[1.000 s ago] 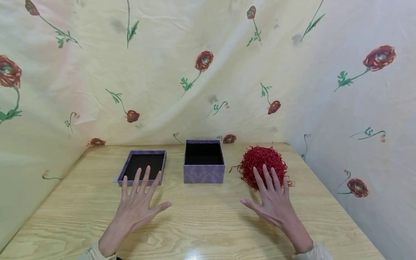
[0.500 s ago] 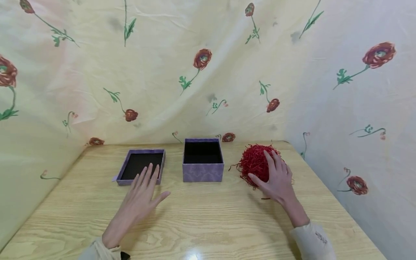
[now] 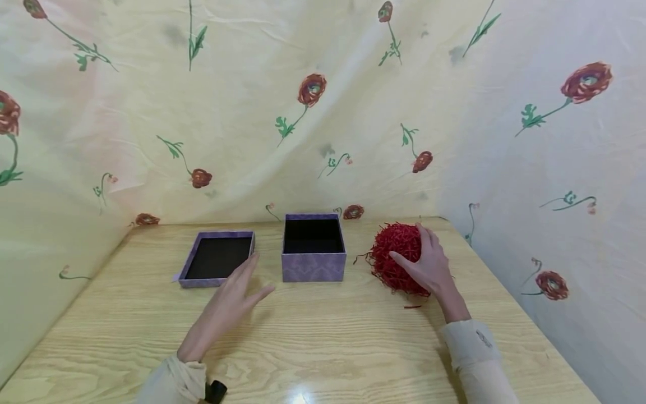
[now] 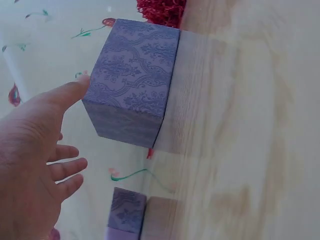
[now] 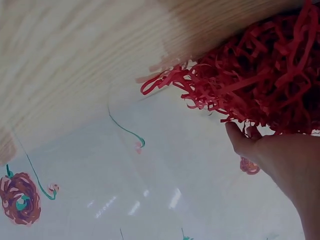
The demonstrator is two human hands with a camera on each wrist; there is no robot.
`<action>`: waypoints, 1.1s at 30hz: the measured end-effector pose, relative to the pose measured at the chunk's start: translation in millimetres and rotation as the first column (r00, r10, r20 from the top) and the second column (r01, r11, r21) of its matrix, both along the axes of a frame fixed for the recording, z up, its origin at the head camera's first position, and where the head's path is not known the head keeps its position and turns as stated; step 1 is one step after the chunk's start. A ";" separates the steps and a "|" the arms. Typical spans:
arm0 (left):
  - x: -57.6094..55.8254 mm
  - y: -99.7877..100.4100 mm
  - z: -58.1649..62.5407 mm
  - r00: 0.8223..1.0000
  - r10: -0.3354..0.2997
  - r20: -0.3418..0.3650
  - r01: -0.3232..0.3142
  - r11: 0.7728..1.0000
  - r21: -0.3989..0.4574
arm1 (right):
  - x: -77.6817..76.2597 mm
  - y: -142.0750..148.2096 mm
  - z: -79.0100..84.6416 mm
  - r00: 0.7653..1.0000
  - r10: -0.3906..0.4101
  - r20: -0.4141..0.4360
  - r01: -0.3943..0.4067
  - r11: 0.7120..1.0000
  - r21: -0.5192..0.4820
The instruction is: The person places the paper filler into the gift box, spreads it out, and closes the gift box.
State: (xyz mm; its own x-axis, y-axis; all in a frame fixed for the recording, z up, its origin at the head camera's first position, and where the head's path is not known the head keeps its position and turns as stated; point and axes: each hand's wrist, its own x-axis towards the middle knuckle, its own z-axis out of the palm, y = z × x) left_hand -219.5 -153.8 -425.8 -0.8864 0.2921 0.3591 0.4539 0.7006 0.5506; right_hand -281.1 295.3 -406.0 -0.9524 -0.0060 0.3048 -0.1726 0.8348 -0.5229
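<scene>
A mound of red shredded paper [image 3: 396, 264] lies at the back right of the wooden table. My right hand [image 3: 434, 264] cups its right side, the thumb reaching over the front and the fingers round the far edge. In the right wrist view, fingers bend against the paper strands [image 5: 280, 75], which hide part of the hand. My left hand [image 3: 234, 297] hovers with fingers extended and thumb spread, holding nothing. It is near the front right corner of a shallow purple lid [image 3: 217, 282] with a black inside. Right of it stands an open purple box [image 3: 313, 267], patterned outside and dark inside.
A flower-printed cloth [image 3: 242, 112] hangs behind the wooden table [image 3: 323, 336] and along both sides. One loose red strand [image 3: 412, 307] lies in front of the mound. A black object [image 3: 216, 391] shows at the left sleeve [image 3: 174, 381].
My right hand has gone from spread above the table to cupping the paper's right side. My left hand has shifted right and turned sideways, uncovering the lid. The view has drifted slightly.
</scene>
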 end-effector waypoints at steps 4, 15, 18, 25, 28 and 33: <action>-7.6 1.1 -2.7 0.998 0.030 0.057 -0.033 0.997 0.068 | -4.4 -0.1 -0.7 0.999 0.016 0.040 -0.016 1.000 -0.011; -22.4 12.4 -7.6 0.998 0.021 0.055 -0.031 0.982 0.187 | -12.3 3.1 -6.1 0.990 0.070 0.119 -0.064 0.996 -0.056; -26.2 18.9 -8.2 0.998 0.008 0.063 -0.022 0.974 0.227 | -15.0 4.1 -7.4 0.987 0.088 0.131 -0.081 0.995 -0.061; -38.5 29.2 -13.2 0.996 -0.021 0.083 -0.009 0.938 0.346 | -18.7 5.7 -10.3 0.983 0.074 0.165 -0.072 0.997 -0.017; -42.3 31.7 -15.4 0.995 -0.041 0.087 0.003 0.917 0.398 | -19.9 5.5 -10.7 0.983 0.070 0.172 -0.072 0.997 0.004; -49.8 35.8 -19.0 0.996 -0.071 0.059 0.037 0.890 0.455 | -20.8 6.1 -11.1 0.982 0.060 0.180 -0.067 0.997 0.031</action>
